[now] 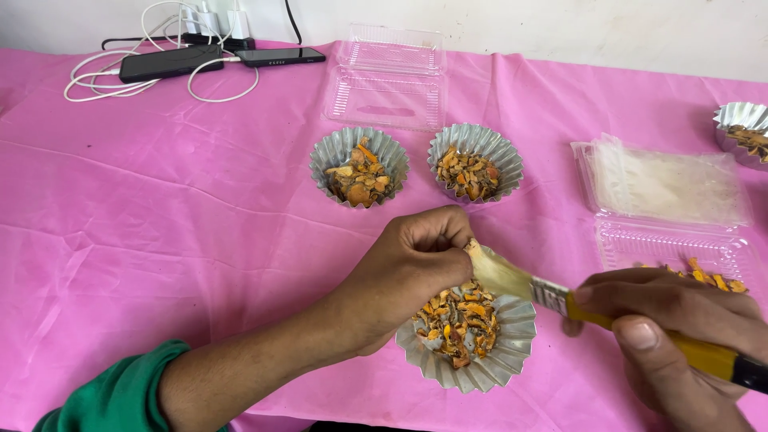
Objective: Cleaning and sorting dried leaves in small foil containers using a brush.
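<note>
My left hand (412, 264) has its fingers curled at the far rim of a fluted foil cup (512, 352) filled with orange and brown dried pieces. It touches or pinches the bristle tip of a brush. My right hand (672, 336) grips the yellow handle of that flat brush (520, 284), whose pale bristles point left over the cup. A green sleeve covers my left forearm.
Two more filled foil cups (359, 166) (475, 162) stand behind on the pink tablecloth (160, 216). A clear plastic clamshell box (390, 76) lies open at the back, another (664, 216) at right with dried pieces. A fourth foil cup (742, 132), phones and white cables (172, 60) sit at the edges.
</note>
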